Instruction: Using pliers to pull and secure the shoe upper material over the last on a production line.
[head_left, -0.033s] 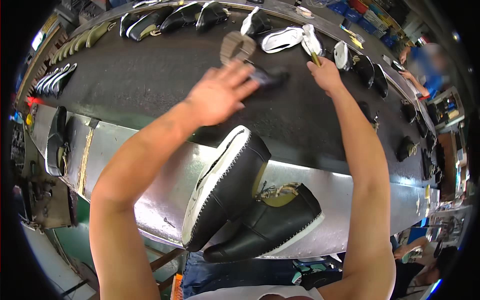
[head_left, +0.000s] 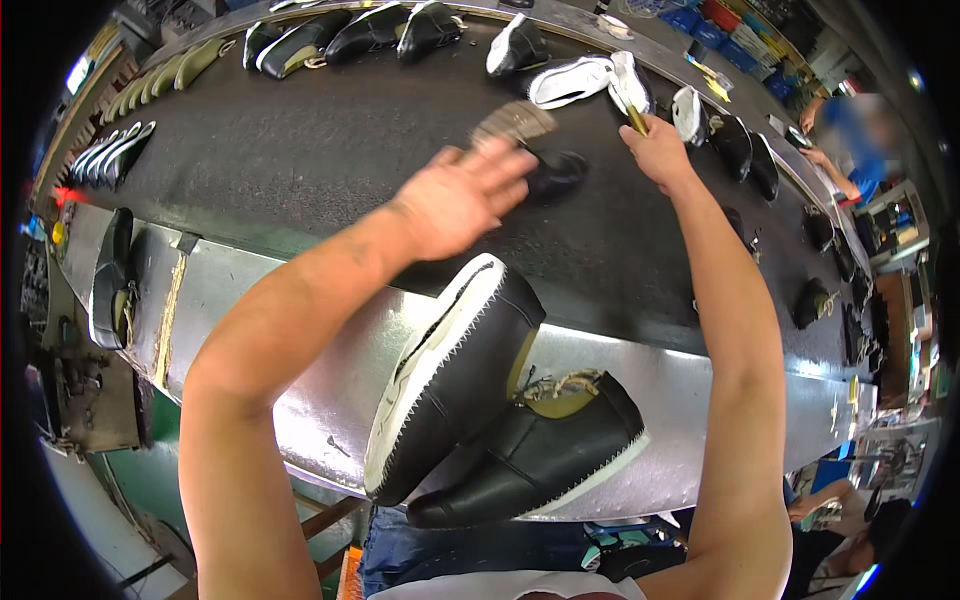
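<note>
My left hand (head_left: 455, 205) reaches over the black surface with its fingers stretched out. Just beyond its fingertips is a blurred tan-brown ridged piece (head_left: 515, 120), like a sole. A dark shoe (head_left: 562, 172) lies to its right; my fingers hide where the two meet. My right hand (head_left: 657, 155) is closed on a thin brass-coloured handle (head_left: 637, 122), probably of a brush, whose tip lies against a white-bottomed shoe (head_left: 628, 82). Two black shoes with white zigzag-stitched edges rest in front of me: one tilted sole-up (head_left: 460, 375), the other on its side (head_left: 545, 460).
A metal ledge (head_left: 240, 270) runs along the near side of the dark belt-like surface (head_left: 290, 150). Shoes line the far edge, with a white-soled one (head_left: 570, 82) near my right hand. One black shoe (head_left: 112, 280) stands at the left. A co-worker (head_left: 850, 140) is at the far right.
The brown ridged piece has shifted right and slightly nearer, and its outline has turned. My left hand has moved a little right along with it. My right hand has barely moved.
</note>
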